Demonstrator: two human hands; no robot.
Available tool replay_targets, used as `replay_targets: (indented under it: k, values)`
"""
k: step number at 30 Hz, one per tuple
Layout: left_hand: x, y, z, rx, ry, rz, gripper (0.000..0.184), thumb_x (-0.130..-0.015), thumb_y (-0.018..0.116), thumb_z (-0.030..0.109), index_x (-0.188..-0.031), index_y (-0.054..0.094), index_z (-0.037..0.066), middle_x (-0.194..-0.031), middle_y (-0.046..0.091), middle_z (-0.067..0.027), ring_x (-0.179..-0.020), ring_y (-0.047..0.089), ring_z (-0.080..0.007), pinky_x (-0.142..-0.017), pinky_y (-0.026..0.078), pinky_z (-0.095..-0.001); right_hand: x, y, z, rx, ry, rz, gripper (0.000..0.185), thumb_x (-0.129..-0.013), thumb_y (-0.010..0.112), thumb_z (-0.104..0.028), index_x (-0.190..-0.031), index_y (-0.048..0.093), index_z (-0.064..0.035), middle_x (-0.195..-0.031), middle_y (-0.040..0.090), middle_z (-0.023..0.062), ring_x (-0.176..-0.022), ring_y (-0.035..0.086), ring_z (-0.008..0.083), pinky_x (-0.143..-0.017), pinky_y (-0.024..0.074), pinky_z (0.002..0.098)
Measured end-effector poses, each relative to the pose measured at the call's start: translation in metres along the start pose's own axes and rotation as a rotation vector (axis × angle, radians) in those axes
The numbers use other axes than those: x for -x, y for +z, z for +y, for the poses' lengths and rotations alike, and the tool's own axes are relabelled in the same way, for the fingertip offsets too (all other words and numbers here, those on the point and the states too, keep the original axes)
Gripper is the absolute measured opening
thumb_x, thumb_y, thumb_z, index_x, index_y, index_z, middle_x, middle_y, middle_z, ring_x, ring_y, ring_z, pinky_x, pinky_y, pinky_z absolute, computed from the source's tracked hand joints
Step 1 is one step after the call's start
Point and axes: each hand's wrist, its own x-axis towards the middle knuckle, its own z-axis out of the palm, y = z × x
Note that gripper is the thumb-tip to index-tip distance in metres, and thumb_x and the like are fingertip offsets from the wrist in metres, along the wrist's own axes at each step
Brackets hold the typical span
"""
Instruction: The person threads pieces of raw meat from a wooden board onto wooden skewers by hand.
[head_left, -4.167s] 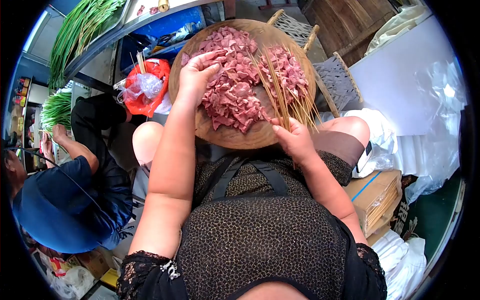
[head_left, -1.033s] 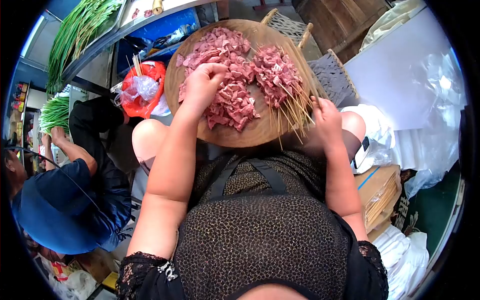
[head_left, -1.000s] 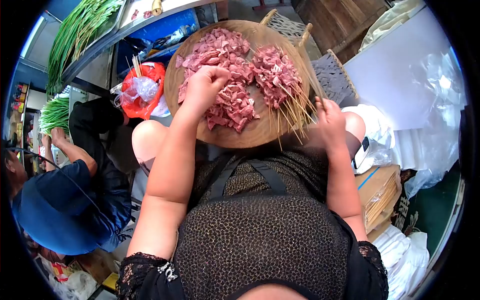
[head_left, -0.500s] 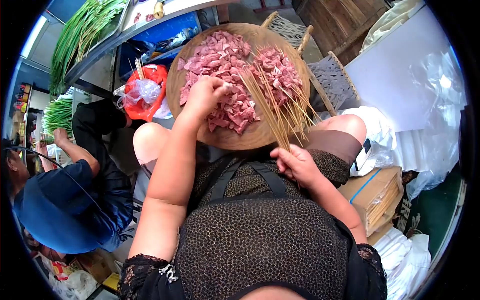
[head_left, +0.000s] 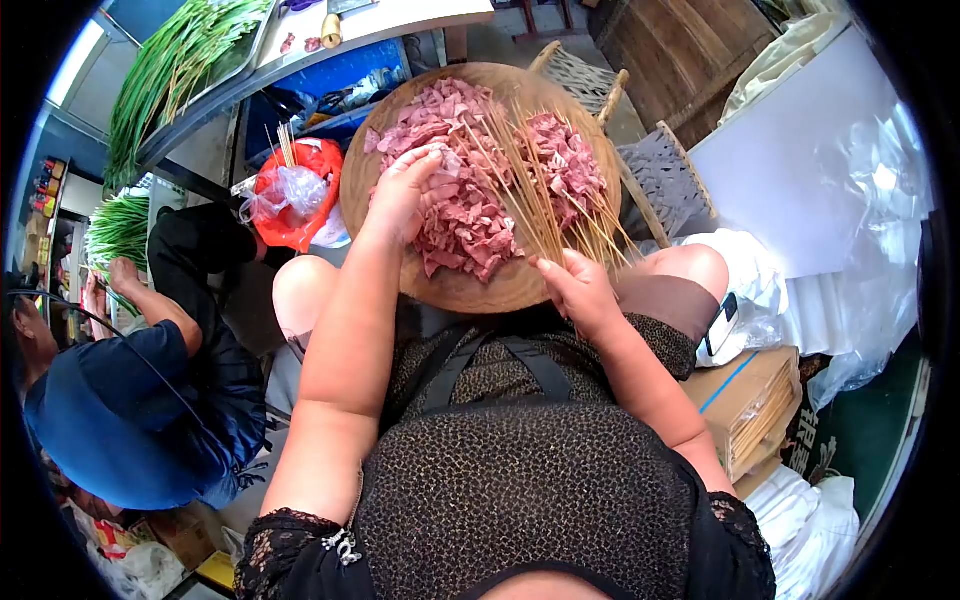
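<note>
A round wooden board [head_left: 500, 293] sits in front of my knees, with a large heap of thin pink raw meat slices [head_left: 470, 235] on it. My left hand [head_left: 403, 195] is over the heap's left side, fingers bent around a piece of meat [head_left: 449, 160]. At the board's near edge, my right hand [head_left: 582, 292] grips a bundle of bamboo skewers [head_left: 535, 215], whose far ends reach over the meat. To the right lies a smaller pile of meat [head_left: 572, 165], with several skewers [head_left: 600, 228] sticking out towards me.
A red plastic bag [head_left: 325, 165] with skewers upright in it stands left of the board. Behind are a blue crate [head_left: 345, 68] and a table with green stalks [head_left: 180, 75]. A person in blue [head_left: 120, 410] sits at left. An open cardboard box [head_left: 745, 405] lies at right.
My right hand has moved up to the board with the skewers, which now lean further over the meat. My left hand's fingers have shifted slightly left and up, against the slices.
</note>
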Motion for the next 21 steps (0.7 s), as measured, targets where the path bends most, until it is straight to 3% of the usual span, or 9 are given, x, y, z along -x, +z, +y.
replay_targets:
  k: [3, 5, 6, 8, 12, 15, 18, 20, 21]
  values:
    - [-0.003, -0.001, 0.002, 0.149, -0.020, 0.002, 0.022, -0.088, 0.050, 0.011, -0.108, 0.051, 0.001, -0.095, 0.062, -0.0119, -0.084, 0.062, -0.0220, -0.076, 0.054, -0.0367, 0.005, 0.000, 0.007, -0.085, -0.065, 0.013, 0.022, -0.087, 0.055, -0.014, -0.105, 0.059, -0.0010, -0.077, 0.053, -0.0053, -0.063, 0.044, 0.0023, -0.057, 0.0365, 0.0174]
    - [0.000, 0.001, 0.006, 0.251, -0.030, 0.018, 0.021, -0.089, 0.049, 0.010, -0.107, 0.051, 0.000, -0.097, 0.062, -0.0131, -0.089, 0.062, -0.0226, -0.080, 0.053, -0.0393, 0.007, -0.003, 0.013, -0.069, -0.117, 0.043, 0.024, -0.086, 0.055, -0.013, -0.108, 0.055, -0.0016, -0.070, 0.052, -0.0024, -0.047, 0.039, 0.0025, -0.042, 0.0304, 0.0167]
    - [0.001, 0.003, 0.008, 0.252, -0.029, 0.018, 0.021, -0.089, 0.049, 0.010, -0.107, 0.051, 0.000, -0.097, 0.062, -0.0131, -0.089, 0.062, -0.0226, -0.080, 0.053, -0.0393, 0.007, -0.006, 0.016, -0.068, -0.118, 0.041, 0.024, -0.086, 0.055, -0.013, -0.108, 0.055, -0.0016, -0.070, 0.052, -0.0024, -0.047, 0.039, 0.0025, -0.042, 0.0304, 0.0167]
    - [0.002, 0.006, 0.010, 0.224, -0.001, -0.020, 0.021, -0.089, 0.051, 0.010, -0.107, 0.051, 0.000, -0.099, 0.061, -0.0133, -0.092, 0.062, -0.0224, -0.080, 0.053, -0.0374, 0.009, -0.011, 0.021, -0.036, -0.087, 0.028, 0.024, -0.086, 0.053, -0.009, -0.107, 0.057, -0.0005, -0.078, 0.054, -0.0049, -0.066, 0.046, 0.0027, -0.061, 0.0384, 0.0180]
    - [-0.004, 0.001, 0.001, 0.199, 0.010, -0.065, 0.025, -0.088, 0.053, 0.011, -0.111, 0.050, 0.000, -0.102, 0.061, -0.0127, -0.094, 0.061, -0.0222, -0.081, 0.053, -0.0343, 0.010, -0.011, 0.021, -0.044, -0.081, 0.041, 0.023, -0.086, 0.054, -0.009, -0.107, 0.057, -0.0004, -0.078, 0.054, -0.0050, -0.066, 0.046, 0.0028, -0.061, 0.0387, 0.0180]
    - [-0.001, 0.004, 0.002, 0.218, -0.024, -0.109, 0.028, -0.087, 0.055, 0.011, -0.113, 0.049, 0.001, -0.102, 0.061, -0.0119, -0.093, 0.062, -0.0216, -0.081, 0.053, -0.0316, 0.012, -0.009, 0.017, -0.030, -0.109, 0.063, 0.024, -0.086, 0.056, -0.013, -0.107, 0.056, -0.0014, -0.073, 0.054, -0.0029, -0.056, 0.045, 0.0026, -0.050, 0.0336, 0.0156]
    - [0.003, 0.006, 0.004, 0.189, -0.054, -0.104, 0.029, -0.087, 0.055, 0.010, -0.114, 0.049, 0.001, -0.100, 0.062, -0.0116, -0.093, 0.062, -0.0213, -0.080, 0.054, -0.0323, 0.013, -0.008, 0.012, -0.024, -0.112, 0.055, 0.024, -0.086, 0.055, -0.013, -0.107, 0.056, -0.0011, -0.073, 0.054, -0.0031, -0.058, 0.045, 0.0026, -0.052, 0.0346, 0.0156]
    - [0.003, 0.007, 0.005, 0.175, -0.066, -0.097, 0.031, -0.086, 0.056, 0.009, -0.114, 0.049, 0.001, -0.100, 0.062, -0.0116, -0.093, 0.062, -0.0211, -0.080, 0.053, -0.0322, 0.014, -0.009, 0.008, -0.008, -0.082, 0.054, 0.023, -0.086, 0.054, -0.009, -0.107, 0.057, 0.0003, -0.082, 0.056, -0.0036, -0.071, 0.049, 0.0038, -0.066, 0.0411, 0.0187]
    - [0.004, 0.008, 0.006, 0.175, -0.067, -0.098, 0.031, -0.086, 0.056, 0.009, -0.114, 0.049, 0.001, -0.100, 0.062, -0.0116, -0.093, 0.062, -0.0211, -0.080, 0.053, -0.0322, 0.014, -0.010, 0.009, -0.009, -0.082, 0.054, 0.023, -0.086, 0.054, -0.009, -0.107, 0.057, 0.0003, -0.082, 0.056, -0.0036, -0.071, 0.049, 0.0038, -0.066, 0.0411, 0.0187]
